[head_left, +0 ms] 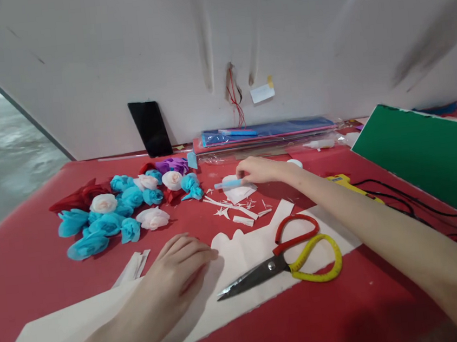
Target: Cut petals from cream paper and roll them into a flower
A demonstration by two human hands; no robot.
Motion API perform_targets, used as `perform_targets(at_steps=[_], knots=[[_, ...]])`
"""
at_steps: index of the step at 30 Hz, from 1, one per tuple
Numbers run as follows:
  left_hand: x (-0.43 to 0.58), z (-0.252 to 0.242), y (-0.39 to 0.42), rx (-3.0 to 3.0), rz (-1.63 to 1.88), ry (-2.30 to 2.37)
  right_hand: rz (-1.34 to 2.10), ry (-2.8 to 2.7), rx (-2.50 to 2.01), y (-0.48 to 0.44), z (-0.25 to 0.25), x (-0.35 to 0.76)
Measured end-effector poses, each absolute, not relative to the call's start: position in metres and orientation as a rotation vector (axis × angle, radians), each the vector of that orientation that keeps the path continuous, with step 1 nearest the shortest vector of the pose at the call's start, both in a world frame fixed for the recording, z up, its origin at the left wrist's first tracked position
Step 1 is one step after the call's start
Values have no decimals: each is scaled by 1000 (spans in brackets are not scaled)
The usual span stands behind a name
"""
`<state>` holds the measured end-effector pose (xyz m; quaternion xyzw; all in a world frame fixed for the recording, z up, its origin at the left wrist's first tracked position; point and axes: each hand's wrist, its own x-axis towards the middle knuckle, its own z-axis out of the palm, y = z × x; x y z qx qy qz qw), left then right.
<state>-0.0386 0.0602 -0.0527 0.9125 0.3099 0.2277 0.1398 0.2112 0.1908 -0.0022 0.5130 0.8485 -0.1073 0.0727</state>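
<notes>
At the far side of the white paper scraps, my right hand [258,170] reaches forward with its fingers closed on the end of a light blue pen [229,184]. Beneath the pen lies a rounded white paper cutout [239,193]. My left hand [183,265] rests on a large white paper sheet [257,249], fingers stretched out and slightly bent, holding nothing. Part of the sheet is hidden under that hand and forearm. Scissors [279,263] with one red and one yellow handle lie on the sheet, blades pointing toward my left hand.
Blue, white, red and purple paper flowers [120,209] are heaped on the left. A dark phone [150,129] leans on the wall. Plastic-wrapped flat packs [269,132] lie at the back. To the right are a yellow tool [350,186], black cables [399,202] and a green board [426,155].
</notes>
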Motion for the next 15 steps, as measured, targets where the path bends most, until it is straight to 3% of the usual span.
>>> perform_targets(at_steps=[10,15], knots=[[21,-39,139,2743,560,923,-141,2427,1950,195,-14,222],[35,-52,157,2782,502,972,-167,2681,1732,190,-16,221]])
